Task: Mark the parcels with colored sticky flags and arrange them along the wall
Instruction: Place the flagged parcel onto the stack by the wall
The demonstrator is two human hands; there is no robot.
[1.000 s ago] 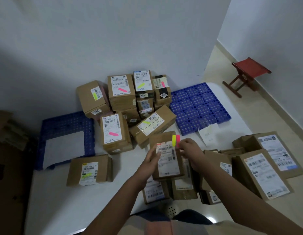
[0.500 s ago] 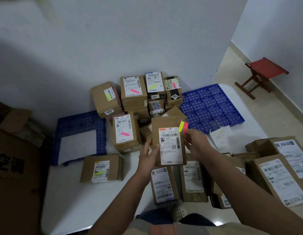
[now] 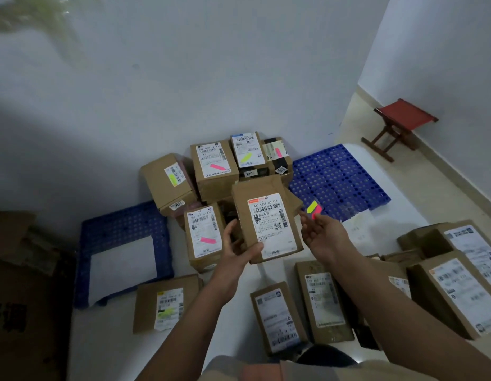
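Left hand [image 3: 236, 247] grips the parcel [image 3: 267, 221] by its lower-left corner only; parcel may tip or slip. Right hand [image 3: 322, 233], just right of the parcel, pinches the sticky flags [image 3: 313, 208] at its fingertips; the pad could drop.

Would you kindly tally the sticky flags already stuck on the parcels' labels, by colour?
Pink flags: 3
Yellow flags: 3
Total: 6

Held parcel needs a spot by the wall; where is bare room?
Free: the right blue pallet, between the stack and the red stool. The left blue pallet is partly covered by white paper. Crowded: floor by the right hand, full of unflagged parcels.
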